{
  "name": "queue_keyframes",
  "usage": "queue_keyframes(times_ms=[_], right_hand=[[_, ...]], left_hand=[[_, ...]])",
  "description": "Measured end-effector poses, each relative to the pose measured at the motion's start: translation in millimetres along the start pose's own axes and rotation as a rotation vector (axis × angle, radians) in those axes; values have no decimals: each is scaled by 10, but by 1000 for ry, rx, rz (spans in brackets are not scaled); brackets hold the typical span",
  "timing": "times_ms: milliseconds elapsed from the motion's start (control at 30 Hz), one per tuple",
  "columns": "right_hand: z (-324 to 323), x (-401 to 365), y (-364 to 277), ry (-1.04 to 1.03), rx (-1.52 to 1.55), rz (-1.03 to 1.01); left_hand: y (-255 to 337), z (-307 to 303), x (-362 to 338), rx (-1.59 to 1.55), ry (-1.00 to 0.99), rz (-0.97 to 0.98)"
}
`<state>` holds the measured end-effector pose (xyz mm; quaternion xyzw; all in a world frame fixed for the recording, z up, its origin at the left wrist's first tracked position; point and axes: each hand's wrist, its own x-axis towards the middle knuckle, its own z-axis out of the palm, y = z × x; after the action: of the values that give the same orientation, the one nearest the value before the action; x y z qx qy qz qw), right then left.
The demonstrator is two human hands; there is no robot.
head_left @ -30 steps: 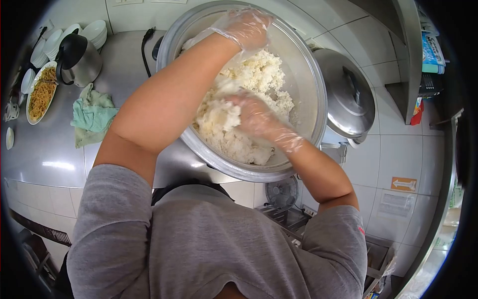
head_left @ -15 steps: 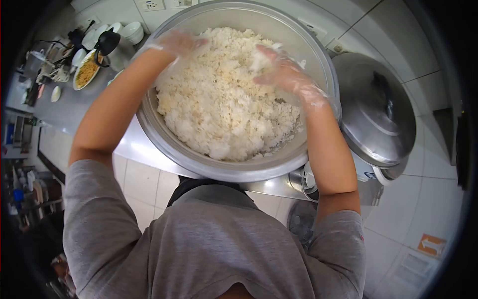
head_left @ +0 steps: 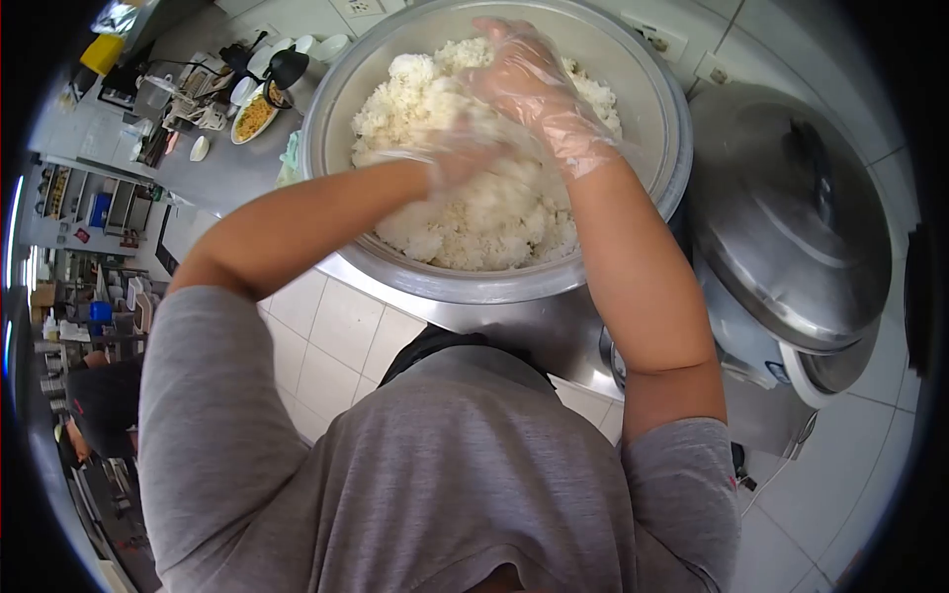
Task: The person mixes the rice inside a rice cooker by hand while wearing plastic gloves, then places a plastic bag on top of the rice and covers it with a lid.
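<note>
A large steel bowl (head_left: pixel 415 272) full of cooked white rice (head_left: pixel 484 222) stands on the steel counter in front of me. Both my hands wear thin clear plastic gloves. My left hand (head_left: pixel 455 148) lies in the middle of the bowl, fingers pressed into the rice. My right hand (head_left: pixel 534 84) sits just beyond it on top of the rice heap, fingers spread and curved over the grains. The two hands are close together, nearly touching. Rice hides parts of my left fingers.
A big rice cooker with a steel lid (head_left: pixel 791 208) stands right of the bowl. At the far left of the counter are a dark kettle (head_left: pixel 287 67), a plate of noodles (head_left: pixel 252 117) and white bowls (head_left: pixel 326 44). Shelves and another person (head_left: pixel 94 405) lie lower left.
My left hand moved from the bowl's left rim to the centre of the rice. My right hand shifted left toward it. The view swung, putting the bowl higher in the frame.
</note>
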<state>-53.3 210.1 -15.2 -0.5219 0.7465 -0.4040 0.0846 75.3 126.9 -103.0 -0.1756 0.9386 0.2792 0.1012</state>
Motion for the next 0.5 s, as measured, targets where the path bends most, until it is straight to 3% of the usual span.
queue_keyframes(times_ms=[33,100,133,200,233,267,300,367,433,467,500], right_hand=[[-44,3,-5,2,-10,-26],[-51,-13,45,107,-59,-99],[-51,-5,84,112,-66,-129],[-66,-9,189,224,42,-69],[-127,-23,180,251,31,-57],[-151,-35,181,250,36,-59],[-168,-49,193,266,50,-47],[-206,-59,199,294,73,-30],[-206,-67,148,263,81,-29],[-218,-63,146,265,87,-25],[-224,-66,147,257,103,-28]], left_hand=[[277,81,159,464,-25,32],[-153,635,822,608,284,418],[170,294,594,619,313,410],[778,-366,75,-703,-166,31],[683,-577,54,-541,-214,-45],[771,-796,-148,-475,-100,-187],[465,-930,-240,38,-94,40],[463,-1096,-540,-57,-101,-643],[1009,-1188,-792,222,-444,-807],[739,-1064,-779,228,-448,-809],[224,-829,-792,133,-310,-670]])
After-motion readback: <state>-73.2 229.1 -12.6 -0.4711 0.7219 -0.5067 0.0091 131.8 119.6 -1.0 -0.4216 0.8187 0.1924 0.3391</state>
